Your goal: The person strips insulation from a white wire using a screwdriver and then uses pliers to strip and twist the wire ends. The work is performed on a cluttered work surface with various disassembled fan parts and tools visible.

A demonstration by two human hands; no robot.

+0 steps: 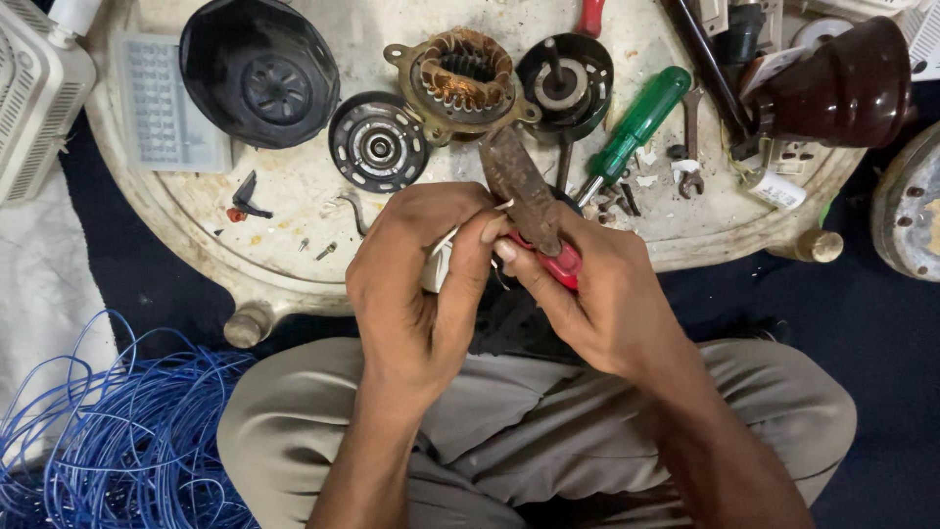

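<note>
Right hand (602, 294): fingers clenched round the red handles of rusty pliers (524, 196), nose of the pliers pointing up and away from the fingertips. Left hand (416, 274): fingers pinched on a thin pale wire (502, 206), which runs from the fingertips straight into the pliers, touching them. A small white part (434, 269) sits behind the left fingers, mostly hidden; cannot tell what it is.

Both hands are held over the lap, at the near edge of a round, worn white table (294, 211).

Just beyond the fingertips: copper motor winding (462, 80), with 1 round black end cap (378, 143) on its left and another cap with a shaft (565, 80) on its right. Green screwdriver (636, 125) lies just right of the pliers' nose, small spanner (691, 137) beside it. Black fan housing (258, 71) further left, well apart from the fingers. Dark brown pot (842, 83) far right. Blue wire coil (117, 441) on the floor, left of the left forearm.
</note>
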